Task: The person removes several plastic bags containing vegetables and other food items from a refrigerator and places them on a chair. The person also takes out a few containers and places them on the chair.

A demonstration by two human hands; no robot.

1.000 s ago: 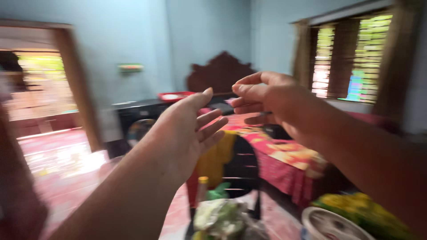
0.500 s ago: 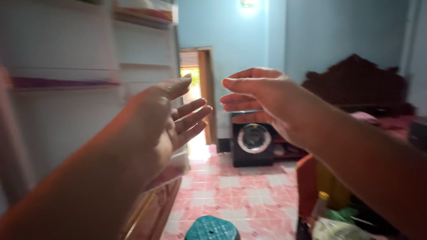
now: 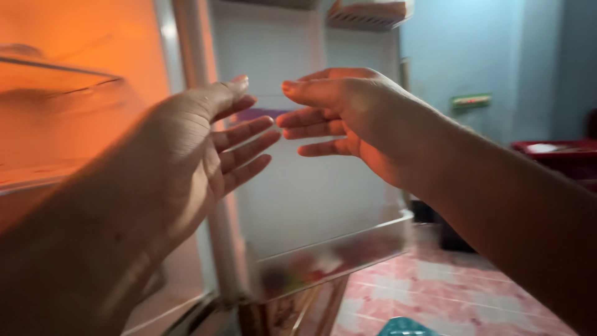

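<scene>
While both hands hang raised before an open refrigerator, the fingers (image 3: pixel 249 134) of the left hand (image 3: pixel 186 155) are spread and loosely extended, palm turned inward, holding nothing; the right hand (image 3: pixel 348 118) faces it with fingers (image 3: pixel 311 115) gently curled and stacked, thumb on top, likewise empty, the two sets of fingertips close but apart. Just behind them stands the inner side of the refrigerator door (image 3: pixel 311 186), white and smooth, with a thin purple strip partly hidden by the fingers. Low on that door a clear shelf bin (image 3: pixel 329 258) runs across at a slant, holding blurred small items in red, yellow and green that cannot be told apart. Higher up another door shelf (image 3: pixel 367 15) shows a pale ribbed edge. To the left, the refrigerator interior (image 3: pixel 81 124) glows orange, with a clear glass shelf (image 3: pixel 62 74) across it. Beyond the door lie a pink-and-white tiled floor (image 3: pixel 448 292), a blue wall (image 3: pixel 472 62) and the top of a teal stool (image 3: pixel 404 326).
</scene>
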